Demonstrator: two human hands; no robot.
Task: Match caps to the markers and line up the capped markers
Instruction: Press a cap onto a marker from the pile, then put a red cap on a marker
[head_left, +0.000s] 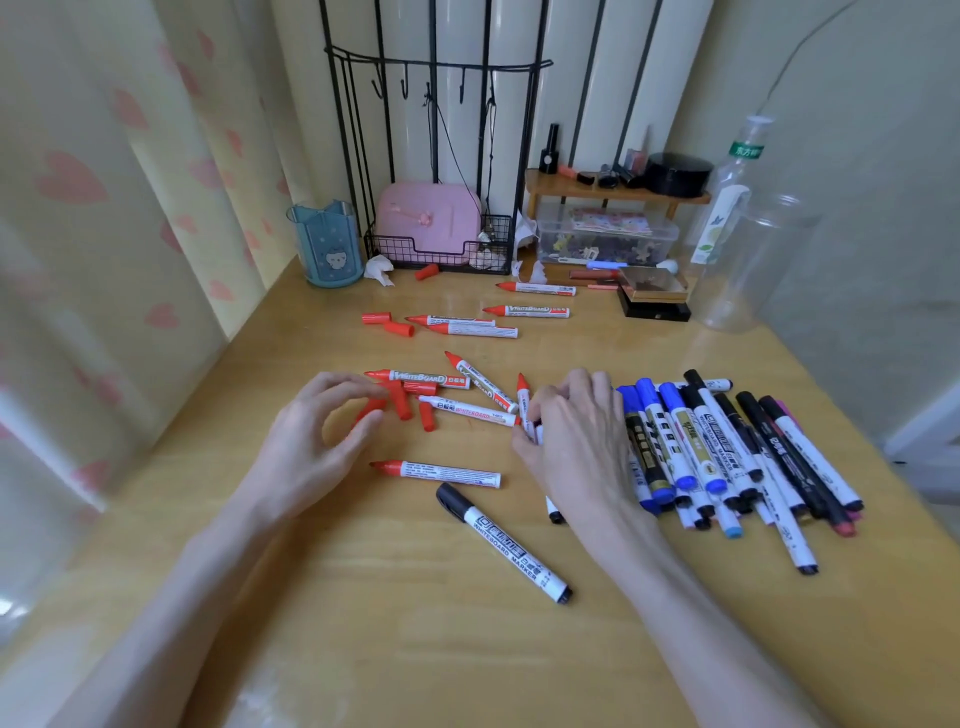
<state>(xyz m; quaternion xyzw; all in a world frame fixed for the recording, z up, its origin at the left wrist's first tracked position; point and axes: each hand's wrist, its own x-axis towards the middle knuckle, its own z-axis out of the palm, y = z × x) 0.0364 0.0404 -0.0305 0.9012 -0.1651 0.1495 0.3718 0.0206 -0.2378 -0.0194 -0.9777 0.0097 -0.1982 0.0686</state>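
I am pinching a small red plastic cap (370, 409) between the thumb and curled fingers of my left hand (311, 436), low at the pale wooden desk (363, 613); I cannot tell whether the cap is touching the wood. My right hand (576, 441) is curling round the white barrel of an uncapped red whiteboard marker (523, 397), whose red tip is pointing away from me, out past my fingertips. The cap and this marker are sitting well apart.

Between my hands, three loose red caps (402, 402) are lying among three bare-tipped red markers (415, 376) that are crossing one another in a loose heap. A single open red marker (436, 473) is lying flat nearer to me, its tip pointing to my left. Just beside it, a capped black whiteboard marker (504, 545) is lying at a slant.

Farther back, four uncapped red pens (527, 312) are lying with their tips to the left. Two stray red caps (376, 318) are resting near the left end of that group.

On the outer side of my right hand, a heap of capped blue and black markers (727, 452) is lying roughly side by side, some overlapping. At the back, a translucent blue pen cup (325, 244) is standing near a black wire basket (441, 257).
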